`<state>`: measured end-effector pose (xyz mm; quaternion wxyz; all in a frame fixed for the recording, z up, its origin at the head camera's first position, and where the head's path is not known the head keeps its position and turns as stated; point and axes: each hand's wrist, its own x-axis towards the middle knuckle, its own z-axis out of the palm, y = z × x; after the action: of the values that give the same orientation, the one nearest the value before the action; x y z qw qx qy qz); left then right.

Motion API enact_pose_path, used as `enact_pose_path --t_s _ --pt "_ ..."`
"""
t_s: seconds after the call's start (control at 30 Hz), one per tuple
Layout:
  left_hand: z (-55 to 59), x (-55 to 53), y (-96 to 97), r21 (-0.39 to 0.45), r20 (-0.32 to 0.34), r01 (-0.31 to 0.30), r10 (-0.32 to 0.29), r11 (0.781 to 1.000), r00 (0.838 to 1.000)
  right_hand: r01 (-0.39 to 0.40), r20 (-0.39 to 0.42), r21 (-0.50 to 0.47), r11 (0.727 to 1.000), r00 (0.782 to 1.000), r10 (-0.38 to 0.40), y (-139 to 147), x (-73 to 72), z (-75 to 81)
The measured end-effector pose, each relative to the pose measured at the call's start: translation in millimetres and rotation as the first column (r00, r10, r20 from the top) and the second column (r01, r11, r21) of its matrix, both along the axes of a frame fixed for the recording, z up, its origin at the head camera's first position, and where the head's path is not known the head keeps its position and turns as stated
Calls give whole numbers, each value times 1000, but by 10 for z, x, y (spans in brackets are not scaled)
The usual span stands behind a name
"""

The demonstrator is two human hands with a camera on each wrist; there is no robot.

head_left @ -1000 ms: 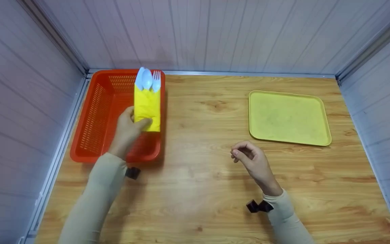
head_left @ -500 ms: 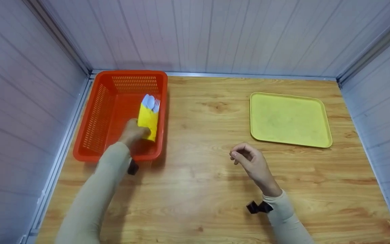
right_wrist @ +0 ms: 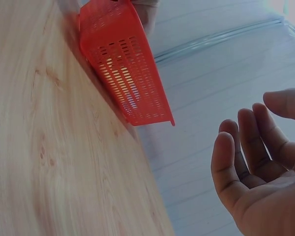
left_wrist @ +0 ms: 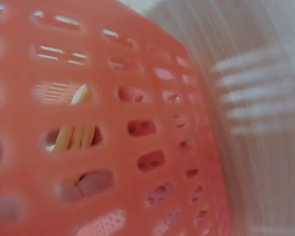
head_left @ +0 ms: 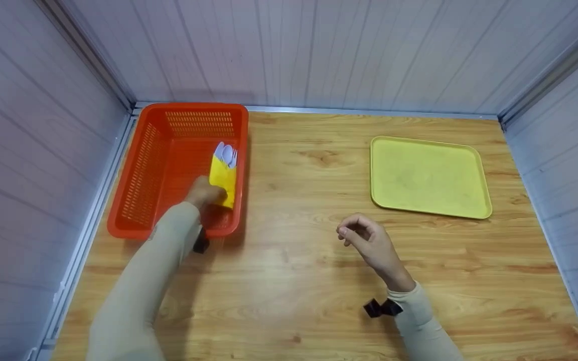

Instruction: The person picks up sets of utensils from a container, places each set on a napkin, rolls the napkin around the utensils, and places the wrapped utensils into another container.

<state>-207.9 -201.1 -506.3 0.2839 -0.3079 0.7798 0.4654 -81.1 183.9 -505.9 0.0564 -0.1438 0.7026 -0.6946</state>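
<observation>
Down inside the red plastic basket (head_left: 133, 234), my left hand (head_left: 204, 192) holds the lower end of a yellow cutlery pouch (head_left: 223, 176). A pale knife, spoon and fork (head_left: 227, 154) stick out of the pouch's far end. The pouch lies along the basket's right wall. In the left wrist view the slotted basket wall (left_wrist: 98, 108) covers most of the hand, with bits of fingers (left_wrist: 96, 183) showing through the holes. My right hand (head_left: 367, 243) hovers over the table in a loose curl, holding nothing; its palm and fingers (right_wrist: 258, 142) show in the right wrist view.
A flat yellow tray (head_left: 429, 175) lies at the right rear of the wooden table (head_left: 294, 281). Pale panel walls (head_left: 289, 55) enclose the back and both sides. The basket stands in the rear left corner.
My left hand has lowered the cutlery pouch from above the basket down into it, then shifted slightly to the right. The right hand has barely moved.
</observation>
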Motion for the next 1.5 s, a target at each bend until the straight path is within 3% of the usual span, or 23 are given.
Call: enact_pose_path --t_s 0.23,0.47,0.57,0.73,0.83,0.93,1.0,1.07,1.3,1.5 --pt "-55 -24 -14 3 10 0 0 1000 1000 -2 -11 -2 1000 1000 2 -1 0 -13" --pt "-34 -41 39 -43 4 -4 4 999 1000 -1 -13 4 1000 1000 1 -10 -7 -28" --pt "-18 -33 54 -65 -9 29 -30 997 1000 6 -3 13 1000 1000 -6 -9 -9 -39" --pt "-32 -29 73 -147 -43 140 -147 979 988 30 4 37 999 1000 -30 -13 -5 -29" --pt "-59 -48 108 -265 -96 185 -217 946 971 47 -7 50 998 999 -46 -17 -14 -32" --pt "-79 -66 169 -430 -136 235 -320 872 938 47 -22 51 998 999 -46 -17 -24 -43" --pt "-85 -77 211 -504 -130 268 -378 821 917 43 -31 49 998 999 -42 -20 -28 -50" --pt "-85 -84 240 -527 -104 301 -413 794 905 38 -34 45 998 999 -37 -20 -25 -55" --pt "-68 -89 238 -435 -35 349 -403 830 915 37 -26 34 999 999 -36 -16 4 -68" --pt "-51 -82 240 -399 -36 363 -410 842 911 27 -36 42 999 999 -25 -17 5 -89"
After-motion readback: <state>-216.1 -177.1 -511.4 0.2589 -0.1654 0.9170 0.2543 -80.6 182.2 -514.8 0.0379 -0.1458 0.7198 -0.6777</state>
